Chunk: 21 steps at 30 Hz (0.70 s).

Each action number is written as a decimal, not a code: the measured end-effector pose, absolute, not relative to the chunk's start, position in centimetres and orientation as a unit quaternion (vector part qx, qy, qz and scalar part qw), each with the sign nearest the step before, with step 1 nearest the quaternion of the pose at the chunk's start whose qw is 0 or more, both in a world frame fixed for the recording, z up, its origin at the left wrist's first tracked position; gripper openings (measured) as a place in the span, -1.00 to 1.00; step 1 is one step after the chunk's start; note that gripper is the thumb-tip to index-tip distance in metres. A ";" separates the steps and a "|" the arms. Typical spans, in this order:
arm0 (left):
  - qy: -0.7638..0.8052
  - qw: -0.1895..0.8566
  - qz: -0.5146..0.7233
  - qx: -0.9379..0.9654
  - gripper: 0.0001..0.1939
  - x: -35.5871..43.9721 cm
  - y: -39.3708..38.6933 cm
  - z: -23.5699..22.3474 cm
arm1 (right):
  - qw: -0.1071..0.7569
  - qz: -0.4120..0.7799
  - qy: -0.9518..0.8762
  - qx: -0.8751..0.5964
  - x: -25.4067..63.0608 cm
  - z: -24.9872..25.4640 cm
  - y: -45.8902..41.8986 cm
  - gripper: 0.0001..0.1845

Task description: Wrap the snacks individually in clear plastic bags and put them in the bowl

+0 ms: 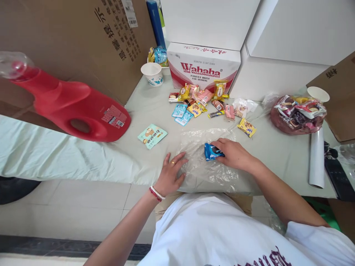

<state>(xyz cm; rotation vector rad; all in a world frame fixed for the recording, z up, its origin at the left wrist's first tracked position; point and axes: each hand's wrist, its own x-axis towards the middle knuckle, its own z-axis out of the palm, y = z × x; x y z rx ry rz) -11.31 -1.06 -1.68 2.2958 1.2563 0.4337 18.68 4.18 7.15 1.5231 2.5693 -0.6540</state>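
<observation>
While my right hand [235, 153] grasps the only packet [210, 152] over the plastic sheet [194, 142], my left hand [171, 174] rests spread, empty. The far snacks [195, 109] lie loose.

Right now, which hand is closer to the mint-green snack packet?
Left. The left hand lies on the near side of the mint-green snack packet, slightly to its right, without touching it. The right hand is farther to the right, holding a blue snack packet.
</observation>
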 end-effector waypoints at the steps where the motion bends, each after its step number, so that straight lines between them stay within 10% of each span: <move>1: 0.456 0.242 0.156 0.842 -0.46 -11.4 -1.1 -1.7 | 0.039 -0.216 0.840 0.496 18.3 7.3 4.2 -0.44; 21: 0.462 0.231 0.142 0.844 -0.66 -13.0 -1.6 -1.3 | 0.094 -0.197 0.826 0.520 19.3 7.4 4.5 -0.50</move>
